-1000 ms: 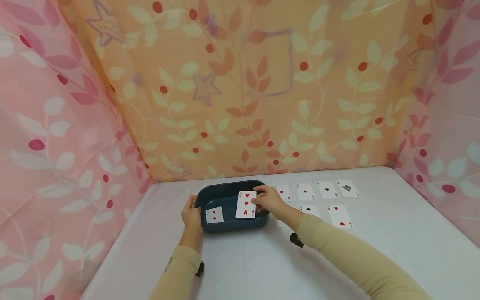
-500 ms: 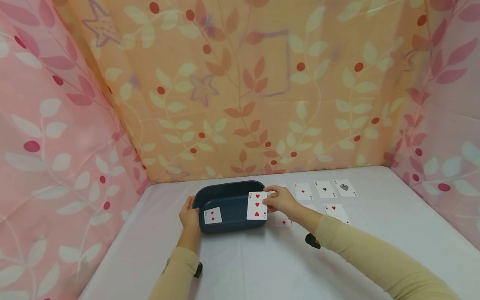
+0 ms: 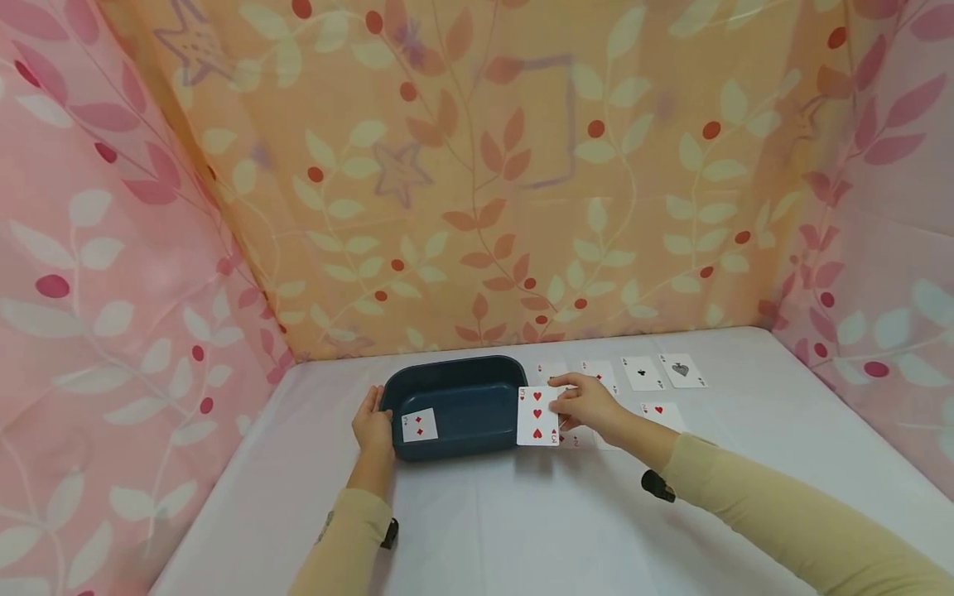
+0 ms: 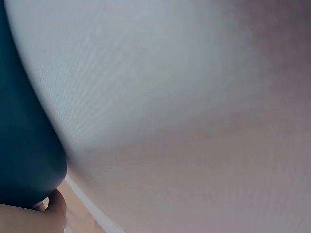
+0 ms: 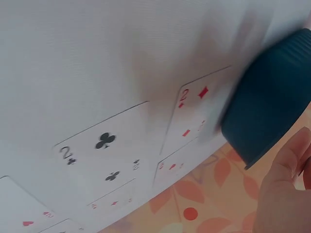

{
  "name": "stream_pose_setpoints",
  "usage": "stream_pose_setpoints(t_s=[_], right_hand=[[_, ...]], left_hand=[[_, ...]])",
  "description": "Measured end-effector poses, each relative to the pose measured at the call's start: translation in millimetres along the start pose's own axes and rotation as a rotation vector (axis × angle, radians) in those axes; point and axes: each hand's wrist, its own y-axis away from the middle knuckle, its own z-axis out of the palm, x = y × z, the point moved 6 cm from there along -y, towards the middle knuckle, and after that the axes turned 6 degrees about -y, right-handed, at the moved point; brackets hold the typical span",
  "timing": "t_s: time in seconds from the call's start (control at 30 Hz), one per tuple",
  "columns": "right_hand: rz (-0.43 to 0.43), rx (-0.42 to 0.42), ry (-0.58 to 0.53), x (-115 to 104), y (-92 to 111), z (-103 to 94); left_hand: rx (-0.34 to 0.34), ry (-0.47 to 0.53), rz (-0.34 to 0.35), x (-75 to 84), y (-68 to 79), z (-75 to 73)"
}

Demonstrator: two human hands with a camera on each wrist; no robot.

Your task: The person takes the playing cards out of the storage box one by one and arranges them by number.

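Observation:
A dark blue plastic bin (image 3: 462, 404) stands on the table, its left end gripped by my left hand (image 3: 371, 424), thumb at the rim. In the left wrist view, bent fingers (image 4: 57, 206) meet the bin's wall (image 4: 29, 131). Between thumb and fingers, my right hand (image 3: 590, 404) pinches a three of hearts (image 3: 533, 415) just outside the bin's right end. Inside the bin lies a diamonds card (image 3: 420, 425), its lower part hidden by the front wall. Under and behind the right hand, a two of diamonds (image 5: 197, 104) and a two of clubs (image 5: 104, 150) lie face up.
Along the back right, the ace of diamonds (image 3: 599, 369), ace of clubs (image 3: 641, 373) and ace of spades (image 3: 681, 370) lie in a row. The two of hearts (image 3: 659, 411) is partly covered by the right arm. A patterned cloth wall (image 3: 462, 248) rises behind the white table.
My right hand has carried the three of hearts rightward, from over the bin to beyond its right rim. The left hand keeps its grip on the bin.

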Motion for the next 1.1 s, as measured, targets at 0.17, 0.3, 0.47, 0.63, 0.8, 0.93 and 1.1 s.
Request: stream_pose_setpoints(t_s=[0.17, 0.3, 0.47, 0.63, 0.8, 0.93, 1.1], right_hand=[[0.019, 0.011, 0.017, 4.4, 4.2, -9.7], [0.033, -0.004, 0.028, 6.9, 9.1, -14.7], [0.052, -0.018, 0.037, 12.7, 16.8, -19.3], [0.049, -0.038, 0.063, 21.3, 24.3, -21.6], [0.036, -0.058, 0.092, 27.3, 29.7, -22.3], [0.046, -0.076, 0.097, 31.0, 34.4, -22.8], [0.075, -0.099, 0.102, 40.2, 37.0, -21.9]], left_hand=[[-0.002, 0.000, -0.013, -0.4, -0.8, -0.1], [-0.007, -0.006, -0.011, 0.0, -0.4, 0.4], [-0.012, 0.001, -0.004, 1.4, 1.0, 0.5], [-0.010, -0.010, -0.014, 1.5, 1.7, 0.1], [-0.009, -0.019, -0.018, 1.3, 1.0, 0.1], [-0.024, -0.011, -0.011, 1.8, 2.2, 0.0], [-0.027, -0.008, -0.011, 1.2, 2.3, 0.0]])
